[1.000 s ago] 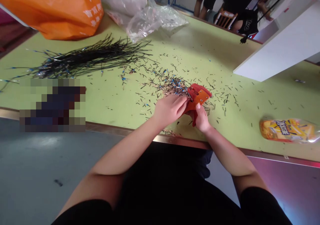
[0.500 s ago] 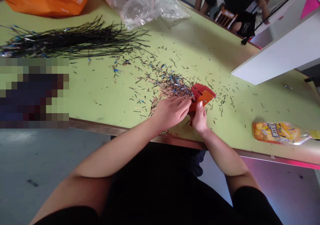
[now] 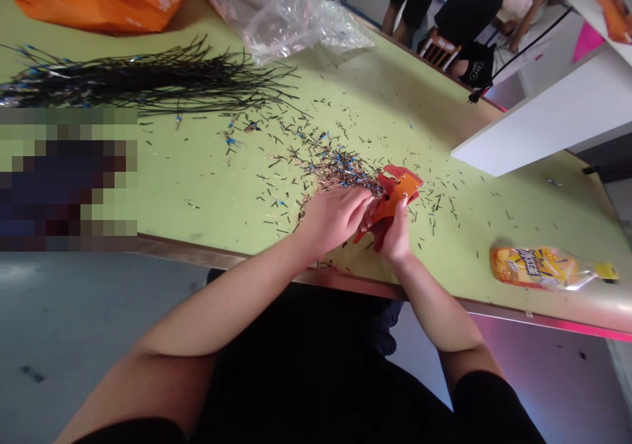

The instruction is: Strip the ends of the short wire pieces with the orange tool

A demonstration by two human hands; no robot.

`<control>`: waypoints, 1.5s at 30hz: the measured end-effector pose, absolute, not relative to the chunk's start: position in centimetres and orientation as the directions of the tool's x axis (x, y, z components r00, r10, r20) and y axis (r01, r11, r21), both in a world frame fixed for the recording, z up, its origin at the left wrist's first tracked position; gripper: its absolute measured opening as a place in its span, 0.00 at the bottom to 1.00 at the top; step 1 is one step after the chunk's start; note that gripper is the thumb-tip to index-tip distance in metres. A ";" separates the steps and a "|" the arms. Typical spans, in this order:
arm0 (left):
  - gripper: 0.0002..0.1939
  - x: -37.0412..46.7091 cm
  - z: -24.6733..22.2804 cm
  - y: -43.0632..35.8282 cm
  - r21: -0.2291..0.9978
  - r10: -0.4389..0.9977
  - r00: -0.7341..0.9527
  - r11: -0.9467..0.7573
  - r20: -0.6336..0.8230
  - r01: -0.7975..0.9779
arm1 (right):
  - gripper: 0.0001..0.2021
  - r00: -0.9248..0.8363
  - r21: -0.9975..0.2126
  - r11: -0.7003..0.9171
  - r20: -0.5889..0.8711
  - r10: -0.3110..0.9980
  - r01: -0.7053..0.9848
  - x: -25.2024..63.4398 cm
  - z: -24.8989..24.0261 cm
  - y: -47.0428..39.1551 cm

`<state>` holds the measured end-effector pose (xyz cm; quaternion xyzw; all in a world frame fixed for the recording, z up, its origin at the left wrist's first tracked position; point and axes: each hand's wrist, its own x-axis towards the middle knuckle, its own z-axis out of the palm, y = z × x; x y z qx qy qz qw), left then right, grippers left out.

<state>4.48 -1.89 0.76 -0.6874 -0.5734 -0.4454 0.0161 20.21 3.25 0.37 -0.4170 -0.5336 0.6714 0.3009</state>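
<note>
And here the right hand (image 3: 397, 234) has its grip wrapped round the red-and-orange tool (image 3: 397, 195), just beside the pile of clippings (image 3: 345, 169) over the tabletop (image 3: 419, 111), while the left hand (image 3: 330, 219) bunches its fingers narrowly near the tool, though I can't tell whether they pinch anything. Best, I'd judge, to keep the tool steady and those left fingertips clear of its working edges, squeezing evenly. Against the earlier frame, the tool's head looks more splayed, a red handle (image 3: 359, 238) pokes out below, and the bottle's yellow cap (image 3: 606, 272) is fully in view!
</note>
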 end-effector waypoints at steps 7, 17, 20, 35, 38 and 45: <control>0.17 2.2 1.5 -1.6 0.674 0.816 -0.181 -0.304 0.549 0.673 | 0.36 -0.615 -0.942 -0.334 -0.251 0.747 -0.021 21.8 1.5 4.6; 0.12 2.0 0.0 -1.4 0.810 0.830 -0.309 -0.257 0.464 0.527 | 0.36 -0.772 -0.914 -0.402 -0.221 0.596 -0.049 21.9 1.5 4.2; 0.12 2.1 0.1 -1.4 0.755 0.800 -0.301 -0.264 0.519 0.600 | 0.36 -0.791 -0.903 -0.428 -0.235 0.566 -0.038 21.9 1.5 4.1; 0.10 2.1 0.0 -1.1 0.628 0.817 -0.178 -0.263 0.549 0.732 | 0.36 -0.800 -0.866 -0.500 -0.287 0.526 -0.018 21.7 1.0 4.1; 0.11 2.1 0.0 -1.1 0.611 0.813 -0.160 -0.275 0.560 0.743 | 0.34 -0.798 -0.876 -0.483 -0.291 0.527 0.000 21.6 0.5 4.1; 0.10 1.9 0.2 -1.1 0.577 0.797 -0.137 -0.296 0.589 0.762 | 0.34 -0.753 -0.915 -0.403 -0.268 0.601 0.005 21.5 0.0 3.9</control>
